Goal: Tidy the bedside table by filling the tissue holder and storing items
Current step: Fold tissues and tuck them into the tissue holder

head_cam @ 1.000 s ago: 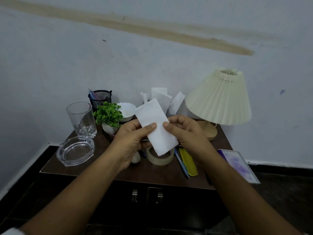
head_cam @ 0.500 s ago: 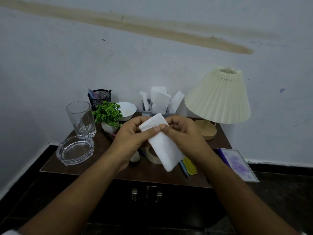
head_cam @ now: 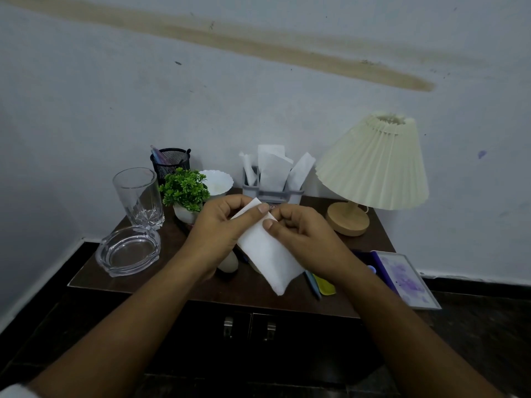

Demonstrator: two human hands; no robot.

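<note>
Both your left hand (head_cam: 218,235) and right hand (head_cam: 301,235) pinch one white tissue (head_cam: 265,255) over the table (head_cam: 379,231), just near of the tissue holder (head_cam: 280,193).

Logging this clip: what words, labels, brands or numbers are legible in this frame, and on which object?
No text here is legible.
tissue holder: a small reddish mark just below it, too small and blurred to read.
framed picture: purple blotches only, no words to be made out.
tissue: blank white on the side shown.

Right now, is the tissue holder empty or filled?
Partly filled: several white tissues stand up out of the grey holder.
</note>
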